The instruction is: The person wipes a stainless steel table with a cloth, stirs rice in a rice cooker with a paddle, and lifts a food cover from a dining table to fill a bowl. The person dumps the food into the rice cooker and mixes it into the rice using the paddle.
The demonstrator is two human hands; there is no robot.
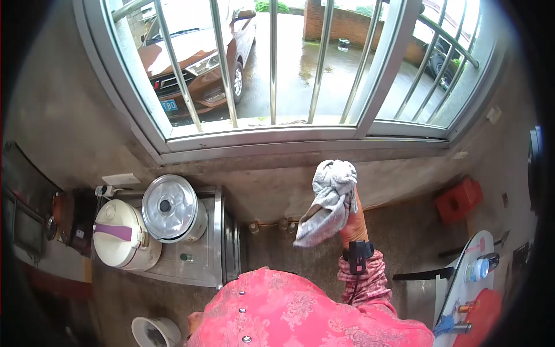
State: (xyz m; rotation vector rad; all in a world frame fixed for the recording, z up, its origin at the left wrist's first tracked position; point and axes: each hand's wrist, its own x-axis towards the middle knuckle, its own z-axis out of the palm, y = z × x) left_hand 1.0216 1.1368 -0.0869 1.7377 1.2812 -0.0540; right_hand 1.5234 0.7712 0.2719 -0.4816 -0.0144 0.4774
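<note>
A bunched grey cloth (332, 199) is in my right hand (354, 227), held out in front of the wall under the window. The cloth covers most of the fingers, and one end of it hangs down to the left. A black strap device (357, 258) sits on the right wrist. Low at the left, only a small part of my left hand (195, 320) shows beside the pink top, near a white bucket (156, 332). Its fingers are hidden.
A barred window (260, 137) spans the wall ahead. On a metal cabinet (217, 237) at left stand a lidded metal pot (169, 208) and a cream rice cooker (118, 237). A red stool (458, 199) and a white table (462, 277) with items are on the right.
</note>
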